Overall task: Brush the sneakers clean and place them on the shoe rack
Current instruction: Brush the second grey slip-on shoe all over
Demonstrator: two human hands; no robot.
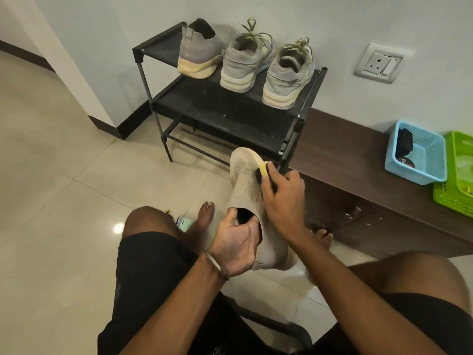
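**A:** ok so where's it at? The sneaker [249, 198] is in mid-air over the person's lap, toe pointing to 12 o'clock at the rack [230, 111]. Left hand [236, 245] grips the heel end, thumb hooked at the collar. Right hand [282, 198] is wrapped round the brush [266, 172], bristles on the upper near the toe, at about 1 o'clock from the shoe's opening.

**B:** Looks mid-brushing to me. What could go sideways?

**A:** My guess: it's held only at the heel, so a hard stroke up at the toe could twist it out of that grip and drop it on the tiles. Also the knit upper looks soft, so heavy scrubbing might fuzz it. And dust probably lands on the shorts.

**B:** Count check?

**A:** Four sneakers total: one in hand, three on the rack's top shelf at 12 o'clock, heels facing out. The leftmost looks like the mate of the held one; the other two are a laced pair. One brush, one rack. Two baskets at 3 o'clock on the low cabinet [358, 165]: a blue basket [432, 160] and a green basket [460, 175].
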